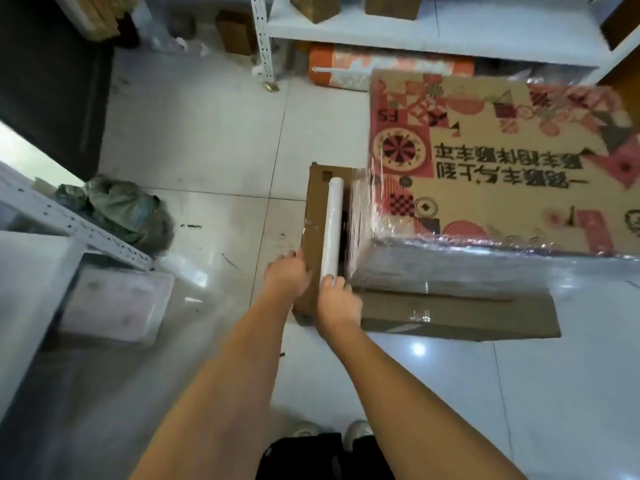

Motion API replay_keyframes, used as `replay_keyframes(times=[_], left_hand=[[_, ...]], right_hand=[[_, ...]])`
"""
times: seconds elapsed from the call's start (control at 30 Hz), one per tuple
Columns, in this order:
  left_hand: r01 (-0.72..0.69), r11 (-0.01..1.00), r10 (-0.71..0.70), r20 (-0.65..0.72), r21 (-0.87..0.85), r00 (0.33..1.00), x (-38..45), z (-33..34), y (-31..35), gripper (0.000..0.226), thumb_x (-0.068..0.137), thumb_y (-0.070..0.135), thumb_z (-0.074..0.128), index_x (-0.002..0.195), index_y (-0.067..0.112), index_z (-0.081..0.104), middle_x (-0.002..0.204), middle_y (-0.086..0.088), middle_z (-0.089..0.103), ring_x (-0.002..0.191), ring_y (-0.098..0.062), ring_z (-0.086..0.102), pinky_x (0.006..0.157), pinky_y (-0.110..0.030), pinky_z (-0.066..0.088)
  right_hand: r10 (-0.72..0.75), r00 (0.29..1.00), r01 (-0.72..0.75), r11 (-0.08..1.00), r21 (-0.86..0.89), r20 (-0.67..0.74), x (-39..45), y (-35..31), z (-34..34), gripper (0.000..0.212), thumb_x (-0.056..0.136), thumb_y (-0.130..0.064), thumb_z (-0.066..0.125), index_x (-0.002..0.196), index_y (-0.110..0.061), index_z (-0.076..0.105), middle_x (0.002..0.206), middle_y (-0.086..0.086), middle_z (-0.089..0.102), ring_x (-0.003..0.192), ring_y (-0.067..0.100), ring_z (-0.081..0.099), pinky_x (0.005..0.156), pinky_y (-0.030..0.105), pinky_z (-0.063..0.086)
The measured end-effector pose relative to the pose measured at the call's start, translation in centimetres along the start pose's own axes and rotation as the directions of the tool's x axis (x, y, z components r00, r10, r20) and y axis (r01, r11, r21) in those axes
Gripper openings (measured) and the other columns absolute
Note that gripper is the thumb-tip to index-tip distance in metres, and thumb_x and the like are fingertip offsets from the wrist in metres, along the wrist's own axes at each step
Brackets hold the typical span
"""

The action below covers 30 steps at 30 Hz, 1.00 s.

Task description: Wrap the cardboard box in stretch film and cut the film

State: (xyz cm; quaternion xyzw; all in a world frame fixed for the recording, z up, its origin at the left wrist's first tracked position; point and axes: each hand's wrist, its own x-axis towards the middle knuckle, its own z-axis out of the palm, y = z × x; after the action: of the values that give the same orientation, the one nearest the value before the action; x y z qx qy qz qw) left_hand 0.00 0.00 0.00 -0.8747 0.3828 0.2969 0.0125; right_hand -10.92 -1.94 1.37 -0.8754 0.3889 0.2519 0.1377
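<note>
A large cardboard box (pixel 491 161) with red and black printed patterns stands on a flat brown carton (pixel 457 315) on the tiled floor. Clear stretch film covers its near side and left corner. A white roll of stretch film (pixel 332 225) lies along the box's left side, film stretched from it to the corner. My right hand (pixel 337 301) is closed on the roll's near end. My left hand (pixel 287 271) rests just left of it, fingers curled against the brown carton's edge (pixel 313 220) under the roll.
White metal shelving (pixel 346 29) with small cartons runs along the back. An orange roll (pixel 349 67) lies under it. A dark bag (pixel 117 209) and a clear plastic bin (pixel 114 306) sit at the left under another shelf. My shoes (pixel 329 433) show at the bottom.
</note>
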Motion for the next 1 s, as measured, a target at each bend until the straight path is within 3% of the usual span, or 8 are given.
replay_keyframes(times=[0.1,0.27,0.43,0.53,0.7,0.87,1.0], left_hand=[[-0.051,0.997,0.046,-0.105,-0.050,0.993,3.1,2.0,0.0,0.038,0.098,0.025,0.037,0.132,0.009,0.039,0.128,-0.013,0.049,0.115,-0.032,0.049,0.089,-0.043,0.041],[-0.001,0.992,-0.027,-0.222,-0.127,0.975,8.8,3.6,0.7,0.046,0.094,0.044,0.043,0.129,0.014,0.045,0.122,-0.011,0.058,0.110,-0.032,0.056,0.089,-0.039,0.043],[-0.044,0.941,-0.029,-0.208,-0.337,0.978,14.4,4.1,1.2,0.063,0.080,0.062,0.058,0.112,0.007,0.055,0.104,-0.013,0.066,0.094,-0.033,0.064,0.085,-0.042,0.053],[-0.089,0.923,0.007,-0.217,-0.375,0.976,14.6,4.4,1.6,0.063,0.074,0.053,0.070,0.116,0.009,0.053,0.105,-0.012,0.064,0.093,-0.032,0.064,0.085,-0.044,0.053],[-0.105,0.915,-0.004,-0.268,-0.391,0.964,13.1,5.4,1.7,0.060,0.077,0.045,0.069,0.122,0.008,0.052,0.117,-0.012,0.061,0.104,-0.030,0.059,0.089,-0.039,0.050],[-0.111,0.852,-0.044,-0.281,-0.512,0.959,11.9,5.4,0.7,0.059,0.074,0.046,0.072,0.115,0.007,0.052,0.110,-0.014,0.062,0.095,-0.032,0.063,0.080,-0.043,0.055],[-0.115,0.803,-0.072,-0.287,-0.585,0.955,10.0,5.0,-0.2,0.051,0.076,0.043,0.073,0.104,0.008,0.050,0.103,-0.015,0.061,0.086,-0.033,0.063,0.070,-0.047,0.058]], right_hand=[[-0.017,0.998,0.008,0.991,-0.132,-0.068,2.1,-0.5,3.3,0.062,0.091,-0.025,0.047,0.139,0.002,0.018,0.131,0.026,0.038,0.114,0.035,0.046,0.088,0.041,0.046],[-0.027,0.996,0.014,0.989,-0.150,-0.081,5.3,-1.6,6.3,0.062,0.093,-0.029,0.045,0.138,0.005,0.018,0.132,0.029,0.034,0.108,0.040,0.050,0.081,0.043,0.051],[-0.193,0.959,0.177,0.980,-0.095,-0.205,6.6,-0.9,6.7,0.053,0.089,-0.015,0.052,0.133,0.000,0.028,0.132,0.028,0.028,0.099,0.036,0.054,0.076,0.040,0.054],[-0.224,0.934,0.219,0.974,-0.051,-0.278,7.1,-0.7,7.5,0.048,0.090,-0.008,0.048,0.135,-0.004,0.031,0.136,0.026,0.026,0.102,0.036,0.052,0.078,0.038,0.051],[-0.214,0.915,0.238,0.971,0.030,-0.341,6.7,-0.2,7.9,0.047,0.095,-0.006,0.038,0.140,-0.008,0.026,0.143,0.021,0.022,0.110,0.034,0.049,0.082,0.039,0.046],[-0.206,0.870,0.246,0.969,0.032,-0.448,6.7,0.1,9.0,0.044,0.096,-0.011,0.041,0.137,-0.009,0.026,0.132,0.017,0.035,0.101,0.033,0.054,0.070,0.036,0.044],[-0.184,0.841,0.302,0.940,0.158,-0.509,6.1,1.0,8.9,0.051,0.096,-0.019,0.046,0.138,-0.002,0.021,0.130,0.013,0.040,0.105,0.024,0.058,0.079,0.029,0.049]])
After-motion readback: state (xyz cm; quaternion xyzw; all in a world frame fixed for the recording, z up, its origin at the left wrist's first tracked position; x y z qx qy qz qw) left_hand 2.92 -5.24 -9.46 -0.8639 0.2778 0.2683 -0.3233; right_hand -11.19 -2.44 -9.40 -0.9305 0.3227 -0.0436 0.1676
